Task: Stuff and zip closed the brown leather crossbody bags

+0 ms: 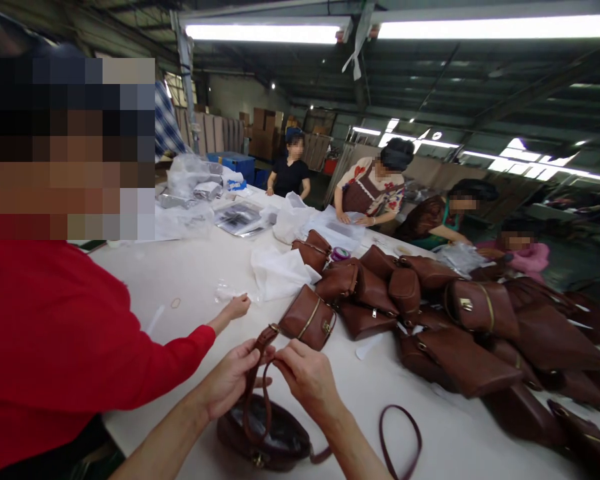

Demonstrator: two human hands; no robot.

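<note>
My left hand is closed round the brown leather strap of a handbag, near a metal fitting. My right hand pinches the same strap from the other side, its fingertips close to the left ones. Below both hands the open brown handbag sits on the table, with clear plastic showing inside. Part of a thin strap loops over the table to the right of my right forearm. Just beyond my hands lies another brown handbag with a zip and a gold clasp.
A pile of brown handbags covers the right of the white table. At left, a co-worker in a red sleeve reaches in beside white wrapping. Several people work along the far side. A purple tape roll lies by the bags.
</note>
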